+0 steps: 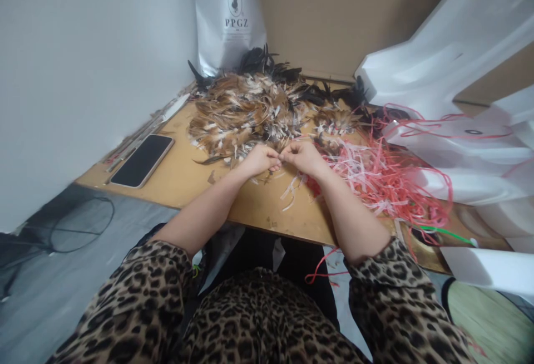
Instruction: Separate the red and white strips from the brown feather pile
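My left hand (261, 160) and my right hand (303, 156) meet fingertip to fingertip above the wooden board (183, 177), both closed in a pinch on something small that I cannot make out. Just beyond them lies a big heap of brown and white feathers (246, 113), with black feathers (267, 63) behind it. A tangle of red and pink strips (375, 175) spreads to the right of my right hand, some strips lying under it.
A dark phone (142, 160) lies face up at the board's left. A silver bag marked PPGZ (231, 16) stands at the back against cardboard. White bags (459, 69) pile up at the right. A green strip (446, 233) lies near the front right edge.
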A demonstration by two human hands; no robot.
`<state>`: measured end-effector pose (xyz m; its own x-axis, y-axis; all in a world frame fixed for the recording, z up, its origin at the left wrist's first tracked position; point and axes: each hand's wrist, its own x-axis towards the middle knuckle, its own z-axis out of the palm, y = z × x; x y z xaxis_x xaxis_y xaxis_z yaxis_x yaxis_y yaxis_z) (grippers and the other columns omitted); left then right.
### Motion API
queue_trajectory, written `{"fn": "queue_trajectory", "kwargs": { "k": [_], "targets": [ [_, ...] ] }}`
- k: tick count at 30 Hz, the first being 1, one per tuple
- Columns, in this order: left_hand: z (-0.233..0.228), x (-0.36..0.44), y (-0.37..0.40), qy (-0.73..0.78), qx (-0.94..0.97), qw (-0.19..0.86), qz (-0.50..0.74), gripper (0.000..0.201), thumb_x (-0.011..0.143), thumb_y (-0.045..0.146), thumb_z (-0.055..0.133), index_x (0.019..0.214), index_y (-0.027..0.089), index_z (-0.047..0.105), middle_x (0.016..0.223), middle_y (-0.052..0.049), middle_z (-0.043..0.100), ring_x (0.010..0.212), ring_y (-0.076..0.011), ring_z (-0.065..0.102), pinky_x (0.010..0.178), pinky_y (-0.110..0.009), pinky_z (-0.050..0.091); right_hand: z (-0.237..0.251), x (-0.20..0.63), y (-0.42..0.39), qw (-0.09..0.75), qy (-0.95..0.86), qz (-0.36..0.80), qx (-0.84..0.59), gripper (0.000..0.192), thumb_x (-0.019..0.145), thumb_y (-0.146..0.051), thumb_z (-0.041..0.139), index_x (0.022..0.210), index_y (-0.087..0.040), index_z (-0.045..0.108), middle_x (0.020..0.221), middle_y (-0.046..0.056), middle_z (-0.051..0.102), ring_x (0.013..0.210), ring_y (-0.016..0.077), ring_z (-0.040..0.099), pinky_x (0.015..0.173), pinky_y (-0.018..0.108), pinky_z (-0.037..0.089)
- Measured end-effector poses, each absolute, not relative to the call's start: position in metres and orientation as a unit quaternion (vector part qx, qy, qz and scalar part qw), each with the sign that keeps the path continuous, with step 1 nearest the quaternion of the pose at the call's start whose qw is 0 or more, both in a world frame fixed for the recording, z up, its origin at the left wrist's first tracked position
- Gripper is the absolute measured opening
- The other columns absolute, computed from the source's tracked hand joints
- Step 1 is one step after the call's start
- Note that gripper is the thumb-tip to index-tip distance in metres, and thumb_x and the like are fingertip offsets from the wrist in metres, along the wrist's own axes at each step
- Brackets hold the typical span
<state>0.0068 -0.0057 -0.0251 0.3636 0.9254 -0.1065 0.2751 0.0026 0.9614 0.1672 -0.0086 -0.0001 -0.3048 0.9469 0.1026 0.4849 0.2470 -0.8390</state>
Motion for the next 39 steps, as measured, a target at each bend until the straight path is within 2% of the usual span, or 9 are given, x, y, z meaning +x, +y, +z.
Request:
{"fn": "queue_trajectory", "kwargs": {
  "k": [3,9,15,23,29,36,39],
  "targets": [
    [-0.021,0.005,-0.008,0.477,0.658,0.499,0.301,0.009,0.068,0.015,0.065,0.073,0.009,0.068,0.058,-0.003,0.064,0.051,-0.0072,0.056,0.057,-0.021,0.047,-0.003,0.163,-0.007,0.334,-0.703,0.384,-0.496,0.021,0.064,-0.032,0.063,0.066,-0.011,0.064,0.063,0.003,0.064,0.054,0.0099,0.051,0.056,0.023,0.039],
    [-0.018,0.007,-0.008,0.475,0.613,0.544,0.322,0.014,0.073,0.018,0.062,0.068,0.006,0.065,0.060,-0.006,0.064,0.049,-0.0069,0.056,0.054,-0.020,0.048,0.003,0.172,-0.007,0.356,-0.691,0.414,-0.474,0.022,0.065,-0.031,0.064,0.070,-0.010,0.067,0.068,0.005,0.067,0.059,0.0112,0.055,0.061,0.024,0.043],
    [-0.017,0.007,-0.007,0.470,0.581,0.574,0.337,0.012,0.074,0.015,0.060,0.068,0.006,0.064,0.060,-0.006,0.064,0.049,-0.0066,0.057,0.054,-0.019,0.048,0.002,0.182,-0.007,0.316,-0.739,0.359,-0.475,0.021,0.061,-0.030,0.066,0.072,-0.012,0.068,0.070,0.004,0.067,0.063,0.0123,0.056,0.063,0.024,0.044],
    [-0.017,0.006,-0.007,0.460,0.565,0.587,0.353,0.009,0.070,0.015,0.063,0.070,0.007,0.064,0.061,-0.005,0.065,0.052,-0.0075,0.059,0.053,-0.019,0.047,0.000,0.178,-0.010,0.268,-0.782,0.314,-0.468,0.018,0.068,-0.028,0.056,0.066,-0.011,0.064,0.064,0.003,0.063,0.059,0.0110,0.052,0.059,0.023,0.040],
    [-0.016,0.005,-0.008,0.469,0.546,0.591,0.366,0.009,0.065,0.012,0.066,0.071,0.006,0.064,0.056,-0.004,0.063,0.051,-0.0064,0.057,0.053,-0.018,0.046,0.000,0.181,-0.011,0.242,-0.791,0.341,-0.447,0.018,0.067,-0.029,0.057,0.068,-0.012,0.065,0.064,0.002,0.063,0.059,0.0103,0.051,0.059,0.022,0.040],
    [-0.016,0.003,-0.007,0.455,0.569,0.589,0.349,0.011,0.063,0.011,0.066,0.073,0.007,0.063,0.059,-0.005,0.063,0.053,-0.0085,0.058,0.053,-0.020,0.045,-0.006,0.179,-0.007,0.320,-0.738,0.378,-0.458,0.024,0.069,-0.030,0.056,0.079,-0.011,0.066,0.073,0.004,0.066,0.064,0.0111,0.054,0.063,0.023,0.042],
    [-0.018,0.003,-0.007,0.451,0.572,0.591,0.346,0.015,0.062,0.013,0.068,0.075,0.008,0.063,0.060,-0.005,0.063,0.054,-0.0088,0.058,0.054,-0.020,0.045,-0.008,0.176,-0.007,0.319,-0.746,0.376,-0.448,0.025,0.070,-0.028,0.054,0.083,-0.011,0.067,0.073,0.004,0.066,0.064,0.0118,0.054,0.063,0.023,0.042]
  ]
}}
